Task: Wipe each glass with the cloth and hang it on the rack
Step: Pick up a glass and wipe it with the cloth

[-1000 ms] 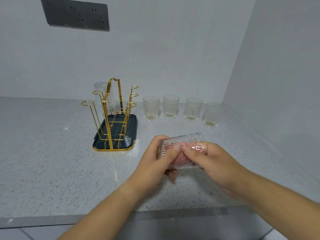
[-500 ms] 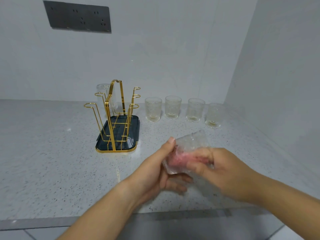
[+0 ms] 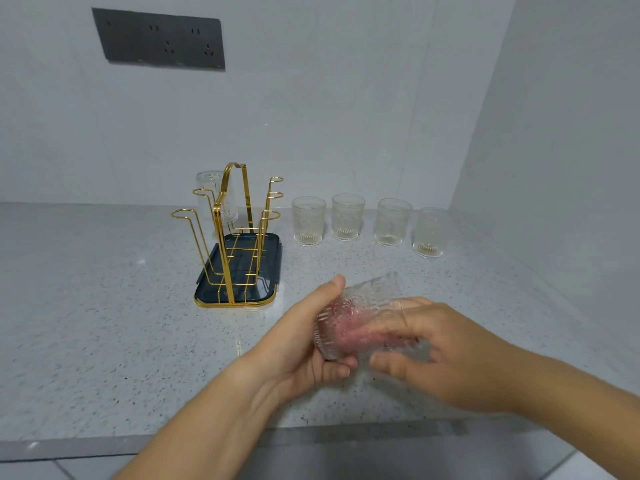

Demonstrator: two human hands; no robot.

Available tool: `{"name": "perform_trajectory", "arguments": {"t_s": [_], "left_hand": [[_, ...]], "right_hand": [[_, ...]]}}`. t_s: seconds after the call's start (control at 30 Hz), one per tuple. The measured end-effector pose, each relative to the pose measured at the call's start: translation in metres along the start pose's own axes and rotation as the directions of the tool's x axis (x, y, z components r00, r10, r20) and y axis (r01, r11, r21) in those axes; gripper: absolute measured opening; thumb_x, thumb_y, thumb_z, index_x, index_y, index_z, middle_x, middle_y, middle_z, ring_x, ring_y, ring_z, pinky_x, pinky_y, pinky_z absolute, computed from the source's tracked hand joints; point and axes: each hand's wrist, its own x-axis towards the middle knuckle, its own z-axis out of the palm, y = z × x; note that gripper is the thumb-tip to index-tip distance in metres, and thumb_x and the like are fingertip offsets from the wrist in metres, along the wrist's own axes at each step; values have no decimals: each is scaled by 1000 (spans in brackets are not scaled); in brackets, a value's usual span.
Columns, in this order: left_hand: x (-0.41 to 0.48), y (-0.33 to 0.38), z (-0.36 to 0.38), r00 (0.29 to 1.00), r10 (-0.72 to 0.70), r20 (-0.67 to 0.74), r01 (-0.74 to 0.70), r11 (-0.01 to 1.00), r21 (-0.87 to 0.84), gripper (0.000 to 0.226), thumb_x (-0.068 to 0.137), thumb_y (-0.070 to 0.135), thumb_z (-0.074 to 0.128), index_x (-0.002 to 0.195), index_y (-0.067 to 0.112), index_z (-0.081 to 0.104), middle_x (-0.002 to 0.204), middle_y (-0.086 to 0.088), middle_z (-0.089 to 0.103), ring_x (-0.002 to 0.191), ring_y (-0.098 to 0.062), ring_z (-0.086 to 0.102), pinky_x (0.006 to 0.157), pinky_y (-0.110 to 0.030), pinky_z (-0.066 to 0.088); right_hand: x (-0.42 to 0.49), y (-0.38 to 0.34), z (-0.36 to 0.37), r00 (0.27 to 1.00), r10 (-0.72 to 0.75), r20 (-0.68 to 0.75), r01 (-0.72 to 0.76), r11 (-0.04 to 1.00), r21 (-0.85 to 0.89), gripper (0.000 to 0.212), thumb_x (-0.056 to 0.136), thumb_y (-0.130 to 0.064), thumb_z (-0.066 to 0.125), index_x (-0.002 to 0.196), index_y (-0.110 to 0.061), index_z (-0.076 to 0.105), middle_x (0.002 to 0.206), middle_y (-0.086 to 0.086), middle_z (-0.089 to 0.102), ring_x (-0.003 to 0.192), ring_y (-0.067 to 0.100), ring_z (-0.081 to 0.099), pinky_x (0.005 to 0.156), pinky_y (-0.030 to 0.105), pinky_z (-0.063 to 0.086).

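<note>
Glass (image 3: 367,295) tilted steeper than second ago; left hand (image 3: 294,344) grips base, right hand (image 3: 457,355) pinches cloth (image 3: 353,335) inside.

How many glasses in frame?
6: hung glass on the rack, back left; four counter glasses in a row right of it; held glass in the left hand, right hand pressing the cloth inside. None seem hidden.

Home kitchen – speckled stone counter (image 3: 86,323), wall sockets (image 3: 159,39), gold glass rack (image 3: 235,237), tumblers (image 3: 348,216)
</note>
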Motion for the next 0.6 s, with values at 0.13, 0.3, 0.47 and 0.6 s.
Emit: {"name": "perform_trajectory", "arguments": {"t_s": [0.13, 0.3, 0.47, 0.6], "left_hand": [[3, -1, 0, 996, 57, -68, -60, 997, -41, 47, 86, 58, 62, 81, 15, 81, 71, -11, 70, 39, -18, 59, 36, -22, 52], [4, -3, 1, 968, 166, -186, -159, 986, 49, 47, 88, 58, 59, 96, 14, 74, 74, -10, 67, 44, -17, 57, 40, -24, 54], [0, -7, -1, 939, 234, -250, -208, 970, 129, 52, 97, 56, 54, 111, 9, 69, 73, -7, 70, 49, -18, 59, 43, -25, 56], [-2, -8, 0, 929, 253, -269, -228, 966, 122, 58, 93, 58, 56, 115, 7, 69, 73, -5, 72, 49, -17, 60, 44, -25, 56]], "right_hand": [[-1, 3, -6, 985, 137, -109, -93, 939, 332, 19, 97, -19, 69, 108, -30, 79, 103, -13, 79, 102, 3, 71, 90, 11, 48], [-2, 4, 4, 893, 363, -268, -137, 785, 605, 12, 91, -21, 72, 102, -27, 73, 95, -10, 80, 89, 0, 74, 85, 19, 52], [-4, 6, 17, 870, 394, -297, -40, 656, 754, 52, 75, -65, 76, 82, -16, 61, 72, -1, 63, 73, 11, 56, 78, 24, 44], [-6, 6, 22, 891, 373, -257, 54, 476, 878, 46, 95, -48, 56, 77, -12, 78, 85, 1, 74, 93, 16, 69, 97, 35, 44]]}}
